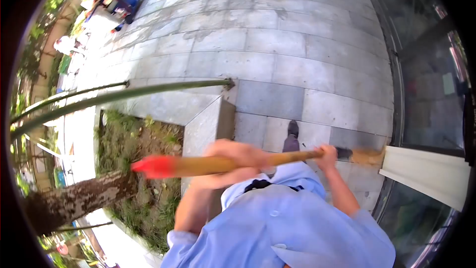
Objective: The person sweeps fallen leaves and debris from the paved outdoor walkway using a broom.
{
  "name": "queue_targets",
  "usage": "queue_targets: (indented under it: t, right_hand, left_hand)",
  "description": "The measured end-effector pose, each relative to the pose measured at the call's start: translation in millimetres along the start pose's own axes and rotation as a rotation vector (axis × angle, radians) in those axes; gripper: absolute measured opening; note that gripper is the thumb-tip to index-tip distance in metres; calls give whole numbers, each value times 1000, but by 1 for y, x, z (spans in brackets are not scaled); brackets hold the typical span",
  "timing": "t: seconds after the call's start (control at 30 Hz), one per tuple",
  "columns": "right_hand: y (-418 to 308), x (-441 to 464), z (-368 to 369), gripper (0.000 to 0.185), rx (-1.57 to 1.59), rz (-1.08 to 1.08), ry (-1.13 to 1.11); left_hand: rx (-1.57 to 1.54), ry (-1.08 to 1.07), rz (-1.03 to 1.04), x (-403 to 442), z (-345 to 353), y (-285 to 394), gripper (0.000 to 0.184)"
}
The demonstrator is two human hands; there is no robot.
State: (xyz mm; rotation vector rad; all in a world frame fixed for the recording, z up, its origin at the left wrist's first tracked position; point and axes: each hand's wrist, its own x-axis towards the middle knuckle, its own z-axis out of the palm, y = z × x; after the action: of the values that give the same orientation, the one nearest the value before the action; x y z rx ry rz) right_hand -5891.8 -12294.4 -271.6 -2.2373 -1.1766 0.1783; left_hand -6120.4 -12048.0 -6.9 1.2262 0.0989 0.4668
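Evidently holding a long yellow-brown wooden pole (292, 157), red at the pointed end and tan and brush-like at the other, crosswise in the air before a light-blue shirt (297, 218). Clasping the thick part in the left grip (235, 161), blurred but wrapped around the wood; clasping the slimmer part beside a black collar (343, 153) in the right grip (327, 157), likewise closed round. Pointing red end over a pale stone-rimmed planter (201, 126), brush end towards a whitish panel (426, 174) along the right edge of grey stone paving (277, 59); cannot tell whether touching.
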Motion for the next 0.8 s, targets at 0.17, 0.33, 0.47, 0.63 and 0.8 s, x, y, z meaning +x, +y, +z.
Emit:
queue_targets:
  t: [0.17, 0.33, 0.47, 0.63, 0.8]
  right_hand:
    - [-79, 165, 55, 24, 321, -375, -103]
    - [-170, 298, 109, 24, 586, -587, -132]
    - [-175, 398, 94, 21, 675, -690, -120]
    - [-167, 441, 25, 16, 494, -726, -34]
    - [-7, 474, -9, 22, 167, -429, -76]
  left_hand:
    - [380, 283, 189, 2, -36, 77, 18]
    - [881, 308, 320, 49, 18, 126, 24]
    - [1117, 59, 107, 116, 29, 139, 23]
    - [677, 428, 655, 92, -50, 160, 20]
    - [936, 599, 930, 260, -133, 28, 15]
